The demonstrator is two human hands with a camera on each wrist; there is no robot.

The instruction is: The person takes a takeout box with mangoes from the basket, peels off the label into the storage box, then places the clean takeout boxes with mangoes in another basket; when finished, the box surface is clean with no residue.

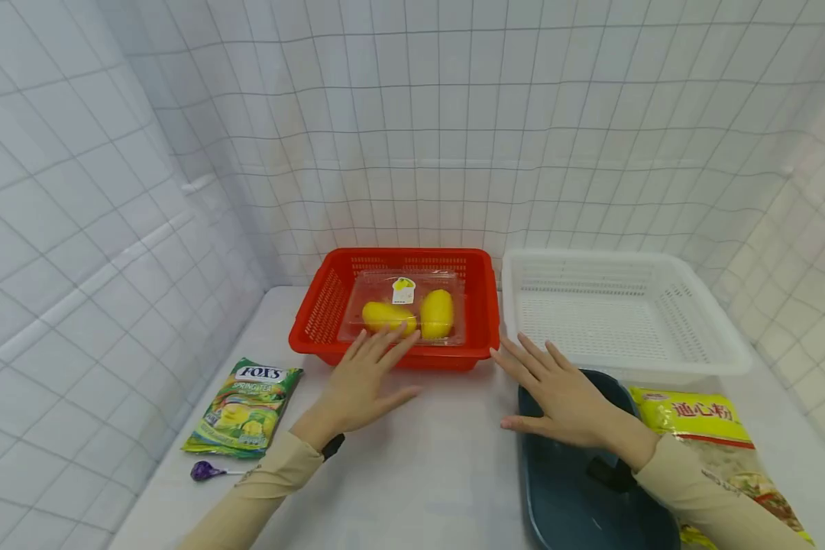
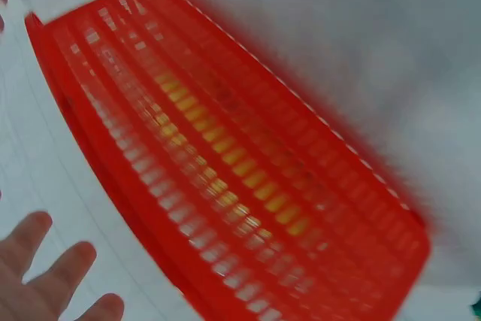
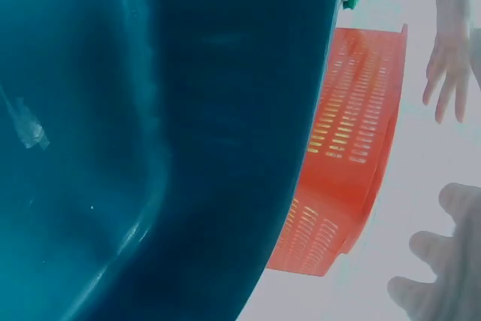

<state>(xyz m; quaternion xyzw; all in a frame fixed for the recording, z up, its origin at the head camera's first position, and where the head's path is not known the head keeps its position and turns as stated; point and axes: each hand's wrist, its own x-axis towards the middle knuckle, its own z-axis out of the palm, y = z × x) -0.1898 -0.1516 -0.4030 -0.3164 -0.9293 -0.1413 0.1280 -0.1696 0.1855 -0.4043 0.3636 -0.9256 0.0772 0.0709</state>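
Observation:
My left hand [image 1: 357,382], fingers spread and straight, hovers at the front rim of a red plastic basket [image 1: 309,325]. Inside that basket lies a clear plastic box [image 1: 360,294] of yellow mangoes [image 1: 437,313] with a small label on its lid. Also with fingers spread, my right hand [image 1: 557,389] hangs over the far left edge of a dark blue bin [image 1: 571,496]. Its fingertips reach toward the gap between the red basket and a white basket [image 1: 718,325]. Neither hand holds anything. In the left wrist view, yellow shows through slots of the red basket [image 2: 135,216].
On the left lie a green FOX'S candy bag [image 1: 247,409] and a purple-wrapped lollipop [image 1: 205,470]. A yellow-topped pasta bag [image 1: 701,416] lies right of the bin, partly under my right sleeve. White gridded curtains [image 1: 412,137] enclose the table's back and sides.

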